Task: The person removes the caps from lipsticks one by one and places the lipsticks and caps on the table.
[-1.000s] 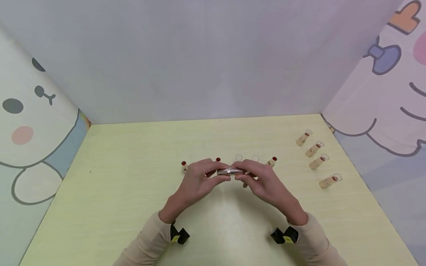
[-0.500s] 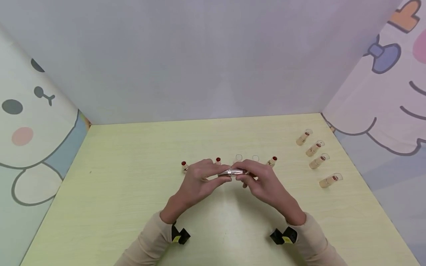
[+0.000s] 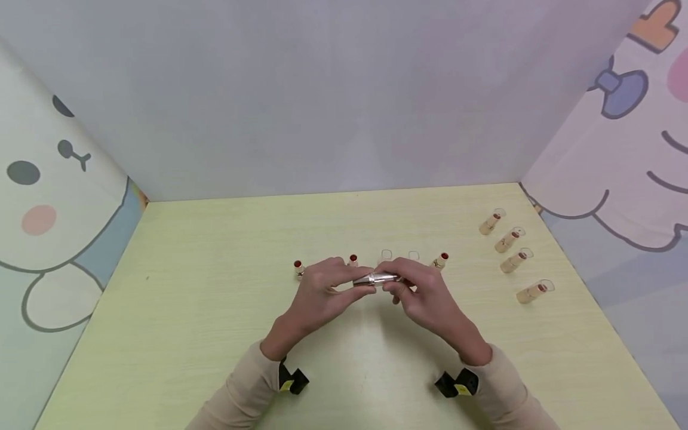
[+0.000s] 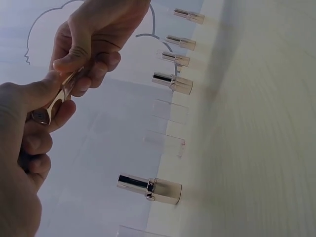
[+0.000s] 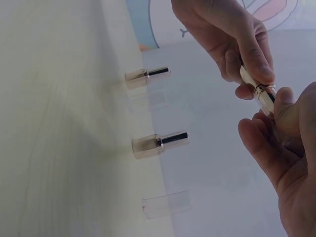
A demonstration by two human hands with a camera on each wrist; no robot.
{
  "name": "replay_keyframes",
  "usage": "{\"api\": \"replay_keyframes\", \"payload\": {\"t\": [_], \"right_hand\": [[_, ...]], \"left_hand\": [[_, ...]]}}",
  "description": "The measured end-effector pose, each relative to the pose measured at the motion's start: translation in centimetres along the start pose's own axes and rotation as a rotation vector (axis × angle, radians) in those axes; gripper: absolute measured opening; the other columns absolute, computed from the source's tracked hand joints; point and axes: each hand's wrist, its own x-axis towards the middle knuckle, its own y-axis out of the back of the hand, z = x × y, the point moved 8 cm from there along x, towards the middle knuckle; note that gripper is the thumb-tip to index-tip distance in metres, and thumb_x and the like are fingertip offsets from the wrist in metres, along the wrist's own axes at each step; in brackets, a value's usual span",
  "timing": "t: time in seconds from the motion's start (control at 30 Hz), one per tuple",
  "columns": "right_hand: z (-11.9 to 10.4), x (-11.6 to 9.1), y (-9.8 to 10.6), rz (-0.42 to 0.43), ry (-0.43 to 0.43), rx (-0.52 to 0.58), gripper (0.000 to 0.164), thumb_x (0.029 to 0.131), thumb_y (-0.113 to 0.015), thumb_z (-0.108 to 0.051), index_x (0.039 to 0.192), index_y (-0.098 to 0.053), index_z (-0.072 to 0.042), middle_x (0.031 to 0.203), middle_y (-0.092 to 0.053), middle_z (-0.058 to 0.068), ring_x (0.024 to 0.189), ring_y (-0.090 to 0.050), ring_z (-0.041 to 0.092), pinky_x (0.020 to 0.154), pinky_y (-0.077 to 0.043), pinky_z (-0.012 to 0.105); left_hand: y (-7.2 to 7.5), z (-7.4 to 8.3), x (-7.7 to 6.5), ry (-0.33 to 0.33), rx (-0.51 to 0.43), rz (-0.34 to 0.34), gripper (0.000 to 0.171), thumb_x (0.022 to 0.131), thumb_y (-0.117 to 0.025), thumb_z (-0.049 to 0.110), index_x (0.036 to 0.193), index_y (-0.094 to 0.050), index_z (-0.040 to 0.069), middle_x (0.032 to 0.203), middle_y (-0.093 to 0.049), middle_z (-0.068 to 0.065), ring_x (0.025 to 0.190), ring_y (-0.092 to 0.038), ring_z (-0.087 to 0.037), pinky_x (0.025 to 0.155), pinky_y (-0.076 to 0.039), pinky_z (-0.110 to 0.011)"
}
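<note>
Above the table, a shiny metallic lipstick [image 3: 374,279] lies roughly level between the two hands. My left hand [image 3: 322,288] pinches its left end between thumb and fingers. At the other end, my right hand [image 3: 423,292] grips it with thumb and curled fingers. In the right wrist view a clear cap [image 5: 270,94] seems to surround the right part of the lipstick; fingers hide much of it. Beyond the hands stand uncapped lipsticks, one at left [image 3: 298,270], one at centre [image 3: 353,260] and one at right [image 3: 440,260]. Two clear caps [image 3: 386,255] stand among them.
Several lipsticks with clear caps on, among them the nearest one [image 3: 532,293] and the farthest one [image 3: 490,223], form a slanting row along the table's right side. A pale wall [image 3: 333,107] rises behind the light wooden table [image 3: 177,298], with cartoon-printed panels on both sides.
The held lipstick has tilted slightly, its right end now a little higher, and less dark red shows by the right fingers. Both hands stay nearly in place; the standing lipsticks have not moved.
</note>
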Motion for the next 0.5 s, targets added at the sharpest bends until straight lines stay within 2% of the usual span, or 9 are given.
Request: {"api": "replay_keyframes", "payload": {"t": [0.13, 0.33, 0.5], "right_hand": [[0.1, 0.0, 0.1, -0.014, -0.003, 0.014, 0.029, 0.088, -0.077, 0.003, 0.115, -0.072, -0.008, 0.092, -0.070, 0.005, 0.062, -0.063, 0.009, 0.057, -0.055, 0.018], [0.0, 0.0, 1.1, 0.052, -0.006, -0.024, 0.026, 0.089, -0.077, 0.001, 0.114, -0.072, -0.005, 0.089, -0.069, 0.003, 0.060, -0.063, 0.009, 0.057, -0.054, 0.016], [0.2, 0.0, 1.1, 0.018, -0.025, -0.019, 0.029, 0.088, -0.077, 0.003, 0.115, -0.072, -0.006, 0.091, -0.068, 0.001, 0.062, -0.064, 0.008, 0.059, -0.055, 0.016]], "left_hand": [[-0.1, -0.6, 0.0, 0.028, -0.064, -0.033, 0.030, 0.078, -0.091, 0.007, 0.107, -0.083, 0.007, 0.088, -0.082, 0.001, 0.065, -0.053, -0.006, 0.056, -0.039, -0.019], [0.9, -1.0, -0.1, 0.051, -0.073, 0.025, 0.035, 0.071, -0.093, 0.002, 0.105, -0.083, 0.006, 0.080, -0.079, 0.001, 0.061, -0.048, -0.009, 0.056, -0.036, -0.020], [0.7, -0.7, 0.1, 0.023, -0.053, 0.021, 0.032, 0.073, -0.093, 0.004, 0.103, -0.083, 0.007, 0.076, -0.076, 0.005, 0.061, -0.045, -0.007, 0.056, -0.033, -0.019]]}}
